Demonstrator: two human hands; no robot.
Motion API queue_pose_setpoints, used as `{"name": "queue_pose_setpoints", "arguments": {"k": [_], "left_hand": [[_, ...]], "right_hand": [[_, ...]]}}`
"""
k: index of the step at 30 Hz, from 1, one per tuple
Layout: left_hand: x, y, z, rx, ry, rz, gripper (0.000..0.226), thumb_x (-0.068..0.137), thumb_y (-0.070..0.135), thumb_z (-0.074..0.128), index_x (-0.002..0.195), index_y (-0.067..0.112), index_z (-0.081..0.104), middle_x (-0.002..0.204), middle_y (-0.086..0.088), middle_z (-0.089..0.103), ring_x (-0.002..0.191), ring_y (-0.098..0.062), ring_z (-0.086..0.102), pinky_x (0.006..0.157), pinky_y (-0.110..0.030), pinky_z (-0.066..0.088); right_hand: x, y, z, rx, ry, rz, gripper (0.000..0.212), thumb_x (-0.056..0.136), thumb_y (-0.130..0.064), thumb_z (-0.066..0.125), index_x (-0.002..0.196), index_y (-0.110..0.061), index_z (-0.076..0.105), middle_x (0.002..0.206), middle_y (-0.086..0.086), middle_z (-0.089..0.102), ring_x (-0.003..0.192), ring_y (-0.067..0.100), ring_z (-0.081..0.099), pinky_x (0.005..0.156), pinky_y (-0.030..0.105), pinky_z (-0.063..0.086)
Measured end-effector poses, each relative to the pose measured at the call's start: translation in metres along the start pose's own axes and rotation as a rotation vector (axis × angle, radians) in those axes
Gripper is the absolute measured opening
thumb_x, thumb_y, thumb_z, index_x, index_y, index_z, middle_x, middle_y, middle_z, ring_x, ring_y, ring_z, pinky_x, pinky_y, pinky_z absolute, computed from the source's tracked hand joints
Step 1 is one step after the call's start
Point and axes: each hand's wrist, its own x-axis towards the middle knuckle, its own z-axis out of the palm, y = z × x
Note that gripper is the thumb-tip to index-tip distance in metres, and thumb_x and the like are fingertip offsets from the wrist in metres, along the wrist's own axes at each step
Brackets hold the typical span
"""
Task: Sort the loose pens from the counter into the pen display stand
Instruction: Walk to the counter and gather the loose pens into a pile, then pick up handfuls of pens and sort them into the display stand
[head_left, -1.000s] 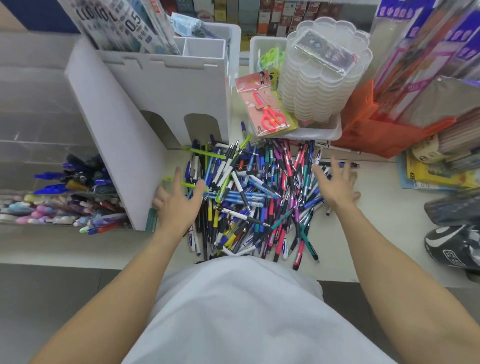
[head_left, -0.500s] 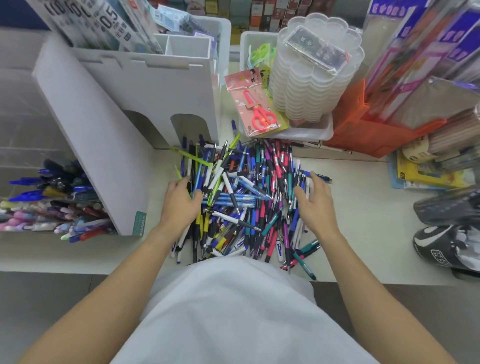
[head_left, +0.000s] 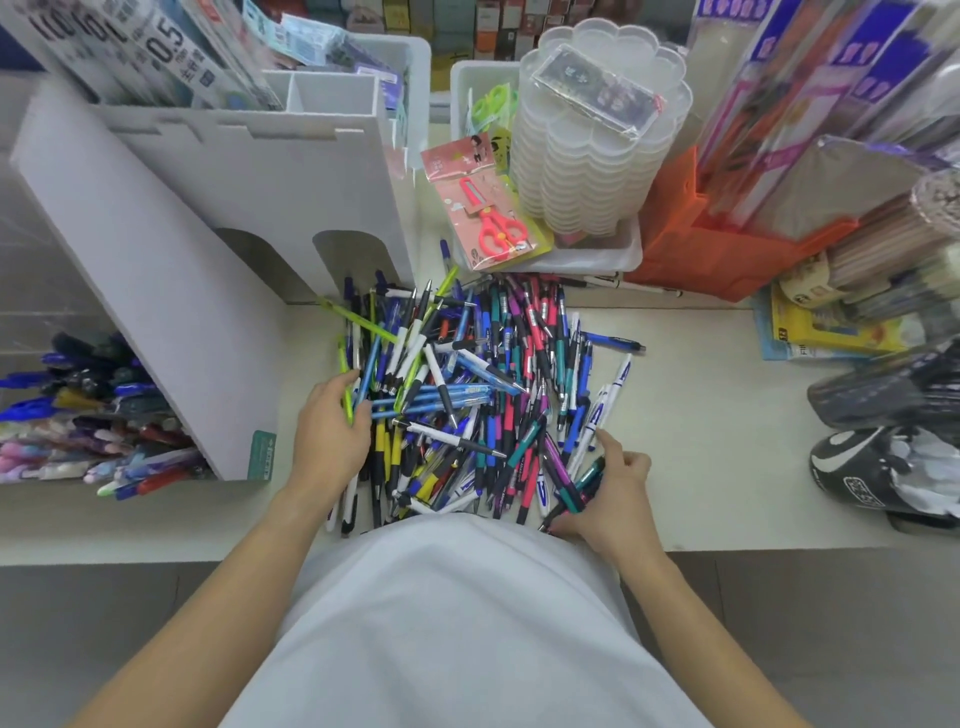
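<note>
Pens (head_left: 467, 395) heaped on the counter (head_left: 717, 415), flanked by both hands.
The left hand (head_left: 330, 431) is pressed against the heap's left edge, fingers curled round a green pen (head_left: 345, 387). A few near-right pens are gripped by the right hand (head_left: 613, 493). The white display stand (head_left: 208, 249) is seen at far left, packaged scissors (head_left: 493, 228) beyond the heap.

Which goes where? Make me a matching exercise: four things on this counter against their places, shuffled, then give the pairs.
Things:
1. red scissors pack
2. white display stand
3. stack of clear trays
4. pile of loose pens

Places:
A. left of the pile
B. between both hands
C. leaning on the white bin
D. standing in the white bin

Pairs: 1-C, 2-A, 3-D, 4-B
</note>
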Motion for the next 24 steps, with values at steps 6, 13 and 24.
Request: {"name": "queue_pose_setpoints", "arguments": {"k": [6,13,24], "left_hand": [[-0.009,0.01,-0.004,-0.077,0.041,0.036,0.036,0.099,0.011,0.054,0.134,0.016,0.06,0.127,-0.006,0.058,0.112,-0.022,0.057,0.098,-0.034,0.045],[-0.019,0.025,-0.006,-0.148,-0.041,0.146,0.024,0.099,0.024,0.058,0.121,0.023,0.066,0.121,0.005,0.061,0.11,-0.006,0.052,0.093,-0.022,0.039],[-0.017,0.013,0.004,0.217,-0.196,0.186,0.084,0.078,0.042,0.08,0.149,0.026,0.037,0.16,-0.007,0.006,0.149,-0.028,0.006,0.12,-0.048,0.024]], "right_hand": [[0.01,-0.008,0.003,0.119,0.171,-0.141,0.087,0.069,-0.003,0.088,0.144,-0.021,0.046,0.117,0.007,0.047,0.077,-0.001,0.058,0.07,-0.002,0.04],[0.021,-0.036,0.022,0.418,0.131,-0.056,0.06,0.079,-0.011,0.084,0.131,-0.017,0.055,0.118,0.006,0.061,0.087,0.012,0.063,0.079,0.03,0.056],[0.004,-0.032,0.019,0.232,0.142,-0.086,0.075,0.078,-0.023,0.085,0.14,-0.023,0.043,0.128,0.001,0.036,0.118,0.019,0.046,0.099,0.029,0.04]]}}
